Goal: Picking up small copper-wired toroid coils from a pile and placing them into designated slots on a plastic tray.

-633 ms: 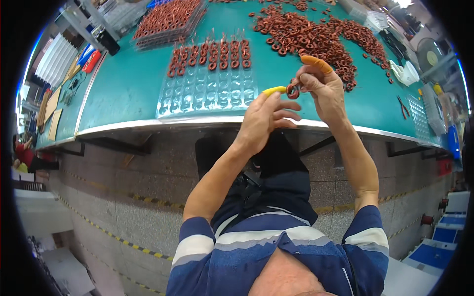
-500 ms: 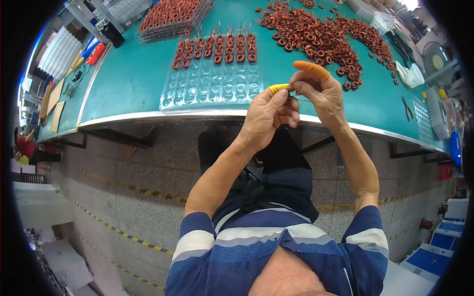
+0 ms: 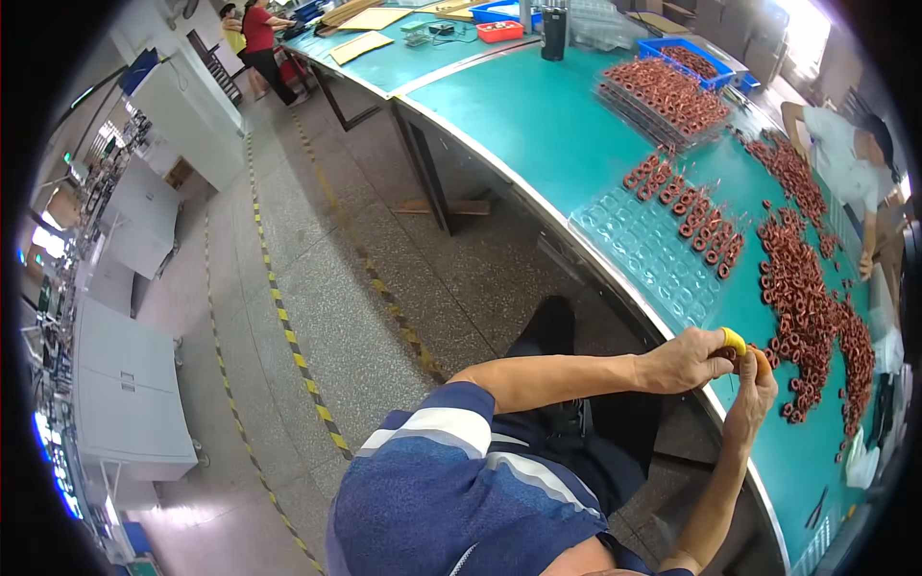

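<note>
My left hand (image 3: 677, 363), a yellow cover on one finger, and my right hand (image 3: 755, 401), an orange cover on one finger, meet at the table's front edge. Their fingertips are pinched together around a small copper-wound ring coil (image 3: 732, 354), which the fingers mostly hide. Just beyond them lies a clear plastic tray (image 3: 639, 252) with round pockets. Rows of copper ring coils (image 3: 693, 213) with upright wire ends fill its far side, while its near pockets hold nothing. To the right spreads a large loose heap of the same coils (image 3: 799, 302).
Stacked trays full of coils (image 3: 669, 101) and a blue bin (image 3: 684, 60) stand farther back, near a black bottle (image 3: 553, 33) and a red bin (image 3: 499, 32). Pliers (image 3: 817, 509) lie at the right. One co-worker (image 3: 850, 158) sits across the table; other people (image 3: 261, 48) stand far left.
The view has swung to the left, so the table now sits at the right and more floor shows. My hands stay pinched together near the table edge.
</note>
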A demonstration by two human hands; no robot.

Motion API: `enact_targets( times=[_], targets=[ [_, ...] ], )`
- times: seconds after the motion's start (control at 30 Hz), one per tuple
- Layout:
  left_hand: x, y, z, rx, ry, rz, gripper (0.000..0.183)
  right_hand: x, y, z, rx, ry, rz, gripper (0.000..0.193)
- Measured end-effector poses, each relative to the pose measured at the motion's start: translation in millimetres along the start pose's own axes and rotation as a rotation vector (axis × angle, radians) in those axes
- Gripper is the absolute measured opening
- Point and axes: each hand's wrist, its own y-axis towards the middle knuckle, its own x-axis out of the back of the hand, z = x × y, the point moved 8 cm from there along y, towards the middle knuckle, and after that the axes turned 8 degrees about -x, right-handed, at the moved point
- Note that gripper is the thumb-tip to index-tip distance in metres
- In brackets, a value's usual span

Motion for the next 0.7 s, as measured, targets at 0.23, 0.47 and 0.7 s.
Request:
enact_targets(
  times=[0.23, 0.47, 0.7],
  targets=[
    [3, 11, 0, -0.290, 0.211, -0.184, 0.019, -23, -55, 83, 0.814, -0.807, -0.327, 0.007],
    [26, 5, 15, 0.312, -0.166, 0.016, 0.021, -18, -5, 27, 0.114, 0.129, -0.142, 0.016],
    [-6, 17, 35, 0.231, -0.336, -0.105, 0.014, 4, -9, -12, -0.029, 0.442, -0.191, 0.014]
  ],
)
